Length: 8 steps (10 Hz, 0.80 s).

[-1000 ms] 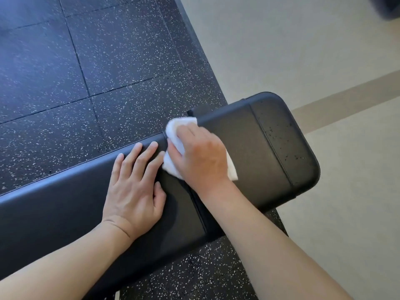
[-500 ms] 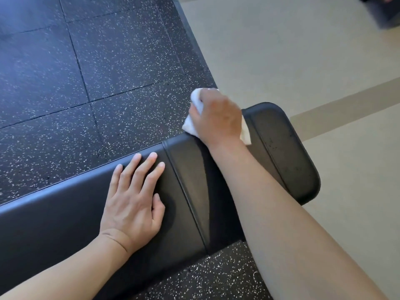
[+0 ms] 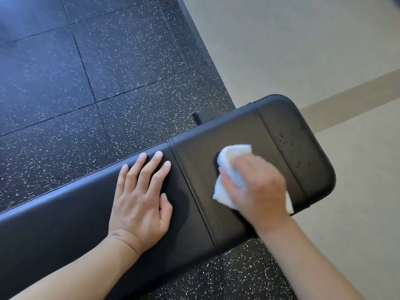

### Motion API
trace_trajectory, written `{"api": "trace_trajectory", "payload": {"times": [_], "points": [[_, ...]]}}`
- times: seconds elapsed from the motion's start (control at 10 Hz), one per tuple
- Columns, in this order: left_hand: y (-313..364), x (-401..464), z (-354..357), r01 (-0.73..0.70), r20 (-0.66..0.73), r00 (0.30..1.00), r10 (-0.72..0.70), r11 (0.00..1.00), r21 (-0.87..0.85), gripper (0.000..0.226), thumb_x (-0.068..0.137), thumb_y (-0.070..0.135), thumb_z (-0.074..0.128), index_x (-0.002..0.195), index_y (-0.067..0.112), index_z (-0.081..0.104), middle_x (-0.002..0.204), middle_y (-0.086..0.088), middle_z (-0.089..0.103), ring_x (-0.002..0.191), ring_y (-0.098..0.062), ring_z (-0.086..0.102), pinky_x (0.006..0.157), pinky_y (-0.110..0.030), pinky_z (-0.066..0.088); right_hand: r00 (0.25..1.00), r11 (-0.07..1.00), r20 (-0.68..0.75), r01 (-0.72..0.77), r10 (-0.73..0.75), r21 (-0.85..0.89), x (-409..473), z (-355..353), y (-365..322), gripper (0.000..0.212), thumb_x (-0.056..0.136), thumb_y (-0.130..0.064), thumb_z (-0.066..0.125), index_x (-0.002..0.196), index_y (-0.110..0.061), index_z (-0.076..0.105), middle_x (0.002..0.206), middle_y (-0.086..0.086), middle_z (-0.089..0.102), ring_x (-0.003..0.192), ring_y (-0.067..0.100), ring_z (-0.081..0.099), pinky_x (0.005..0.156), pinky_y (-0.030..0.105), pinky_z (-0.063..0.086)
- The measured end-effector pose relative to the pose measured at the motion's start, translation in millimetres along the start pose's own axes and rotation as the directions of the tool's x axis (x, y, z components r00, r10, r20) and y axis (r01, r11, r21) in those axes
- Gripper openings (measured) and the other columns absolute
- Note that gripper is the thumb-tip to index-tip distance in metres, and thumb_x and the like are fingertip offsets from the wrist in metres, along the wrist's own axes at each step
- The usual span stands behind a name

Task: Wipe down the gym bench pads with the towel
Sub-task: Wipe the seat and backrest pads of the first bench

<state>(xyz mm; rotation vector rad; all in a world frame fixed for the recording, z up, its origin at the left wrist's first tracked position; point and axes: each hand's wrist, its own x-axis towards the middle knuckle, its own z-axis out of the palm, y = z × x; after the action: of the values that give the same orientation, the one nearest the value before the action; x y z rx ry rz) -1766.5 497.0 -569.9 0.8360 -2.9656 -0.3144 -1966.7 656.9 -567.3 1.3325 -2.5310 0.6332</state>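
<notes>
Now, towel: white towel [image 3: 232, 169] back on top of the short end pad [image 3: 194, 180], mid-surface; half a second ago it was up at the far edge.
Right hand: right hand [image 3: 257, 191] bunches the towel, fingers curled round it, blurred with motion.
Left hand: left hand [image 3: 140, 195] lies flat on the long pad [image 3: 54, 234], fingers straight, unmoved, bracing.
Specks: dark specks [image 3: 298, 148] remain on the end strip.
Meaning: the edge looks covered; the strip and long pad likely come next.
</notes>
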Motion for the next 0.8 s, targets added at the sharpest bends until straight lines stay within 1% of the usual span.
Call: {"api": "trace_trajectory", "payload": {"times": [0.1,0.2,0.3,0.4,0.5,0.6,0.7,0.8], "points": [[-1.2,-1.1,0.6,0.0,-0.001,1.0,0.0,1.0,0.001,0.066,0.089,0.029,0.043,0.153,0.015,0.052,0.166,-0.006,0.04,0.156,-0.037,0.032,0.128,-0.06,0.02,0.977,0.979,-0.079,-0.201,0.197,-0.045,39.8,9.9,31.7,0.024,0.091,-0.032,0.062,0.078,-0.012,0.061,0.073,0.008,0.057,0.063,0.036,0.056,0.052,0.036,0.041],[-0.2,-0.8,0.4,0.001,-0.007,1.0,-0.001,1.0,0.0,0.066,0.088,0.029,0.043,0.152,0.015,0.051,0.166,-0.006,0.04,0.156,-0.037,0.032,0.129,-0.059,0.019,0.958,0.96,-0.083,-0.277,0.274,-0.025,93.7,31.6,32.6,0.021,0.087,-0.031,0.066,0.081,-0.011,0.063,0.078,0.009,0.063,0.066,0.037,0.06,0.054,0.033,0.04],[0.3,-0.3,0.1,0.0,-0.012,1.0,0.0,1.0,0.002,0.066,0.088,0.029,0.043,0.152,0.015,0.052,0.166,-0.007,0.041,0.155,-0.038,0.033,0.128,-0.059,0.02,0.974,0.974,0.022,-0.223,0.224,-0.027,129.0,54.2,5.1,0.017,0.085,-0.031,0.067,0.083,-0.014,0.067,0.085,0.009,0.067,0.071,0.036,0.065,0.058,0.033,0.036],[0.6,-0.5,0.3,0.001,-0.011,1.0,-0.001,1.0,0.01,0.067,0.088,0.029,0.043,0.152,0.015,0.051,0.166,-0.007,0.041,0.155,-0.037,0.033,0.127,-0.06,0.021,0.988,0.991,0.075,-0.137,0.137,-0.009,128.3,67.0,-35.9,0.019,0.078,-0.03,0.077,0.077,-0.014,0.067,0.078,0.007,0.066,0.064,0.034,0.064,0.057,0.032,0.033],[0.1,-0.3,0.7,0.001,-0.009,1.0,-0.001,1.0,0.004,0.066,0.088,0.03,0.043,0.151,0.013,0.051,0.166,-0.007,0.041,0.155,-0.038,0.033,0.128,-0.06,0.02,0.999,0.995,-0.002,-0.048,0.048,0.086,96.0,64.8,-67.6,0.02,0.078,-0.029,0.077,0.076,-0.016,0.062,0.075,0.006,0.061,0.062,0.033,0.059,0.053,0.036,0.038],[0.3,-0.4,0.1,0.001,-0.004,1.0,-0.001,1.0,-0.006,0.067,0.087,0.03,0.043,0.152,0.014,0.05,0.166,-0.007,0.04,0.155,-0.037,0.032,0.129,-0.059,0.018,0.997,0.985,-0.015,0.076,-0.074,0.154,58.5,49.1,-66.5,0.021,0.087,-0.028,0.071,0.076,-0.017,0.057,0.075,0.004,0.054,0.063,0.029,0.051,0.054,0.041,0.038],[0.2,-0.4,-0.7,-0.007,-0.013,1.0,0.007,1.0,-0.007,0.066,0.088,0.029,0.044,0.152,0.014,0.051,0.166,-0.007,0.04,0.156,-0.038,0.032,0.128,-0.059,0.019,0.984,0.976,0.009,0.174,-0.176,0.135,44.6,31.7,-37.7,0.024,0.092,-0.028,0.068,0.076,-0.015,0.058,0.072,0.003,0.051,0.062,0.026,0.047,0.053,0.042,0.039],[-0.8,-0.8,-0.9,-0.015,-0.001,1.0,0.015,1.0,-0.008,0.065,0.089,0.03,0.044,0.152,0.014,0.051,0.166,-0.008,0.04,0.156,-0.038,0.032,0.127,-0.061,0.02,0.989,0.987,0.005,0.148,-0.149,0.056,62.8,28.3,4.5,0.021,0.093,-0.03,0.067,0.081,-0.013,0.066,0.074,0.003,0.057,0.064,0.027,0.053,0.053,0.039,0.043]]}}
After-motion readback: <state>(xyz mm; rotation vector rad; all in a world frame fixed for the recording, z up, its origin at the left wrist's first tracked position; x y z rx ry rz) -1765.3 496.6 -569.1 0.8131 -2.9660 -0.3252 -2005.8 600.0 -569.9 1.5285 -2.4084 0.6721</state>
